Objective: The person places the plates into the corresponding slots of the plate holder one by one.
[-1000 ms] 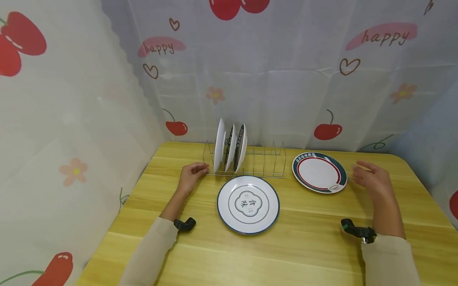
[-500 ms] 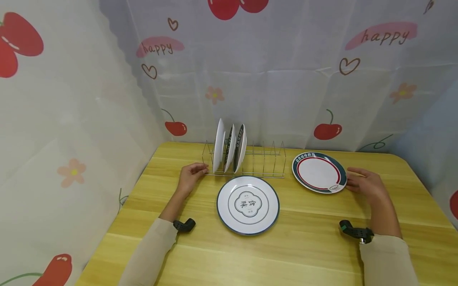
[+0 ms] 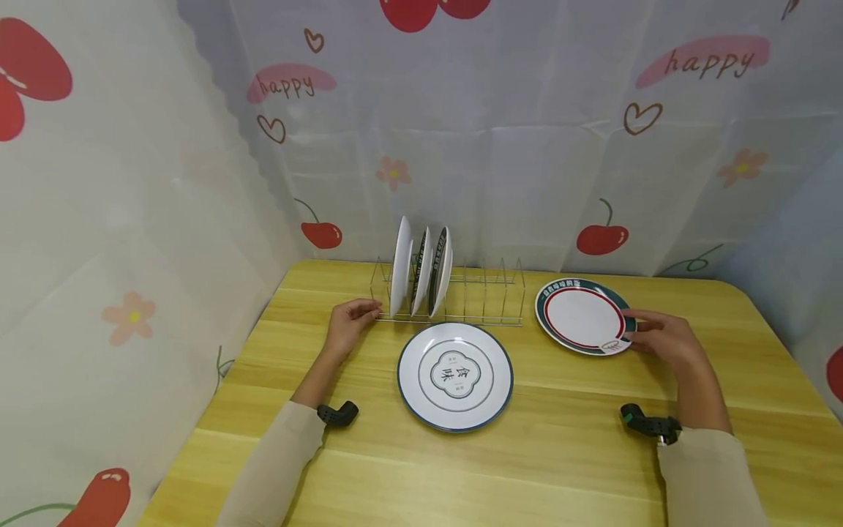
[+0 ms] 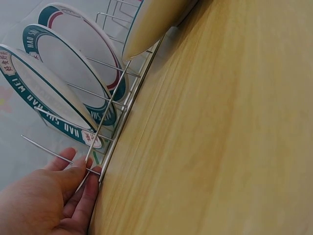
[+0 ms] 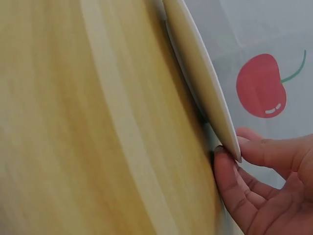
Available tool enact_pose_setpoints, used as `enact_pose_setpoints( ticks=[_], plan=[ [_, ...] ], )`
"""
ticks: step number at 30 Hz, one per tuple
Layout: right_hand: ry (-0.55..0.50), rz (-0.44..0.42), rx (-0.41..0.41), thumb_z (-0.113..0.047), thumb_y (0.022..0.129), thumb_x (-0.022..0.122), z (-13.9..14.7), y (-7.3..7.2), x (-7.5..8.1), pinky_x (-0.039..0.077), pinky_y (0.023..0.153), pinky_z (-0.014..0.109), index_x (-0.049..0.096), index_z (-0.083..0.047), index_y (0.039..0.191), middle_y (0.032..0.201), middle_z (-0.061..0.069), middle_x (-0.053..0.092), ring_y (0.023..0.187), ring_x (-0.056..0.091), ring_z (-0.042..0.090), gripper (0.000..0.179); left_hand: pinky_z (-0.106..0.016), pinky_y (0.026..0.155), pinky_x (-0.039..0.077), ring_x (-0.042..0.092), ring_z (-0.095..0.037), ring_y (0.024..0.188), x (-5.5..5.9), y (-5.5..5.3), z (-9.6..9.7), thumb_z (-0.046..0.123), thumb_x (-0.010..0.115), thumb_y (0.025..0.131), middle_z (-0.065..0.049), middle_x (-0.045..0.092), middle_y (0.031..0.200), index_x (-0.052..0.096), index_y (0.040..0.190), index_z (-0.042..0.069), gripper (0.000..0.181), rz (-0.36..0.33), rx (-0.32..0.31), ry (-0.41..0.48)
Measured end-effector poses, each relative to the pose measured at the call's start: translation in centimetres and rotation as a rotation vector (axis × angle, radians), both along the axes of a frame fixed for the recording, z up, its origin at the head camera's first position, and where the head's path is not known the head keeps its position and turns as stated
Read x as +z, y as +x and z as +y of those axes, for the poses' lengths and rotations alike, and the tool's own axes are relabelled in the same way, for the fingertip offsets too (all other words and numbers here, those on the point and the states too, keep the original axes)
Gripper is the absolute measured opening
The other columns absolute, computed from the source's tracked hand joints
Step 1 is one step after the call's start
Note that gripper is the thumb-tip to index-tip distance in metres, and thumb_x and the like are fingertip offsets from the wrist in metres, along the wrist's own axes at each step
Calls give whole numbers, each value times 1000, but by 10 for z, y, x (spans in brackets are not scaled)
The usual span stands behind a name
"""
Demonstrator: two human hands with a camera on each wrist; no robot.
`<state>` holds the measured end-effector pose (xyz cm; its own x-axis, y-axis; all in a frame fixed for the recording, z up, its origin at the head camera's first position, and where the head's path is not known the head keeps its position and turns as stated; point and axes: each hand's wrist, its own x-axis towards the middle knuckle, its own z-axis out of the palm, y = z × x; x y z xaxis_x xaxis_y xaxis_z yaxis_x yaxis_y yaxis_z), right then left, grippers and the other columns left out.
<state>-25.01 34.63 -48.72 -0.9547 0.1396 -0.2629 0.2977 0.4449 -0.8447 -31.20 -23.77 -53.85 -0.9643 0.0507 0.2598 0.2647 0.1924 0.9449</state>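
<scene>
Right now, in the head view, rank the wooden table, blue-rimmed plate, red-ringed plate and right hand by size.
Wooden table
Blue-rimmed plate and red-ringed plate, unranked: the former looks larger but lies nearer
Right hand

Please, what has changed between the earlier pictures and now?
The right hand moved left to the flat green-rimmed plate; its fingers now pinch the right edge. The left hand still holds the left end of the wire plate rack; the three racked plates and the blue-rimmed plate stayed.

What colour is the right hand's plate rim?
Dark green rim, white lettering; clearest in the head view.
</scene>
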Motion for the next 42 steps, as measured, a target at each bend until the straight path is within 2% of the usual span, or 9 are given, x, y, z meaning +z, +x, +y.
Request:
enact_pose_setpoints(
  ticks=[4, 11, 18, 22, 25, 28, 33, 36, 42],
  plan=[
    [6, -12, 96, -3, 97, 65, 3, 1, 3, 59, 73, 20, 38, 4, 152, 135, 38, 46, 83, 64, 16, 62, -22, 80, 59, 72, -13, 93, 0, 0, 0, 5, 74, 92, -18, 74, 109, 77, 107, -1, 17, 2, -4, -3],
    [-104, -60, 264, -6, 99, 62, 13, 2, 10, 59, 80, 24, 13, 2, 160, 143, 42, 33, 89, 63, 15, 78, -22, 80, 59, 72, -21, 96, 2, 2, 1, 5, 73, 93, -22, 73, 111, 76, 109, -2, 18, 7, -9, -8],
    [-105, -62, 293, -8, 100, 60, 13, 3, 16, 59, 82, 24, 2, -1, 161, 139, 41, 40, 90, 64, 18, 85, -23, 80, 60, 72, -17, 93, 3, 2, 1, 1, 71, 93, -20, 74, 108, 76, 109, -2, 16, 2, -10, -6],
    [-173, -21, 299, -4, 99, 59, 11, 2, 18, 59, 86, 25, 1, -5, 162, 152, 44, 23, 96, 64, 11, 86, -24, 81, 60, 72, -14, 91, 4, 2, 1, 1, 72, 93, -18, 75, 107, 77, 107, -1, 15, 7, -8, 5],
    [-292, 20, 292, -1, 100, 58, 11, 3, 20, 60, 85, 27, 3, -12, 164, 157, 41, 11, 97, 66, 7, 85, -24, 81, 60, 72, -16, 92, 3, 2, 1, 2, 72, 93, -19, 74, 107, 76, 108, -2, 16, 7, -6, 3],
    [-454, 89, 298, 3, 100, 57, 12, 5, 22, 61, 82, 29, 9, -18, 165, 155, 28, 23, 97, 70, 10, 83, -23, 81, 60, 73, -21, 94, 3, 3, 0, 2, 72, 93, -21, 74, 109, 75, 109, -4, 18, 5, -5, 1],
    [-637, 200, 323, 11, 100, 52, 15, 7, 23, 62, 79, 33, 18, -19, 164, 131, -2, 49, 96, 72, 19, 79, -24, 82, 60, 72, -29, 98, 6, 3, 0, -2, 69, 94, -26, 72, 112, 74, 111, -7, 19, -2, -17, 1],
    [-663, 230, 311, 12, 100, 50, 15, 8, 27, 62, 78, 32, 21, -20, 164, 129, -6, 49, 96, 72, 17, 77, -26, 82, 60, 72, -30, 98, 11, 6, 2, -5, 68, 94, -27, 71, 112, 73, 111, -10, 18, -4, -24, 2],
    [-731, 268, 294, 13, 100, 48, 12, 13, 39, 62, 80, 32, 24, -20, 163, 133, -3, 47, 99, 71, 17, 75, -30, 83, 61, 73, -28, 96, 25, 14, 5, -8, 67, 93, -28, 71, 110, 71, 110, -13, 18, -9, -38, -1]
  ],
)
